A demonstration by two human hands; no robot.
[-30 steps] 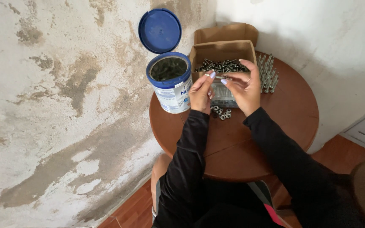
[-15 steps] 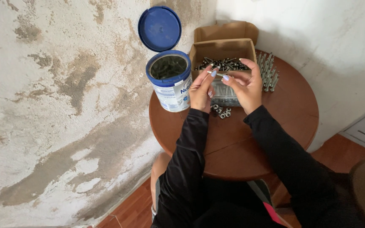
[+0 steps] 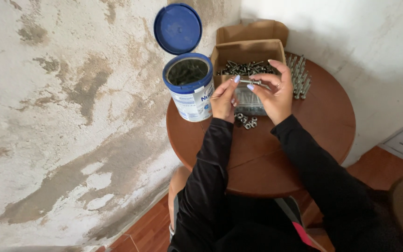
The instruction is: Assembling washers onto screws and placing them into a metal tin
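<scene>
- On the round brown wooden table (image 3: pixel 313 140), pushed into a corner of stained, flaking plaster wall (image 3: pixel 61 107), I've got my packages lined up along the far edge.
- At the left stands a cylindrical tin (image 3: pixel 190 88), white-bodied with a blue rim and printed label, its round blue lid (image 3: pixel 178 29) flipped up and back; the contents look dark, I can't tell what they are.
- Just beside it, an open brown cardboard box (image 3: pixel 248 49), flaps back, heaped with grey metal bolts (image 3: pixel 246 68).
- To the right of the box, a row of bolts standing upright (image 3: pixel 298 77) on the table.
- My left hand (image 3: pixel 223 97) pinches one end of a single shiny bolt (image 3: pixel 250 82), fingertips closed on it.
- My right hand (image 3: pixel 274 93) grips the other end, fingers curled around it, above the box's front edge.
- Below my hands, a small clear plastic container (image 3: pixel 248 100) and a scatter of metal nuts (image 3: pixel 246 120) lie on the wood.
- Black sleeves cover both my arms.
</scene>
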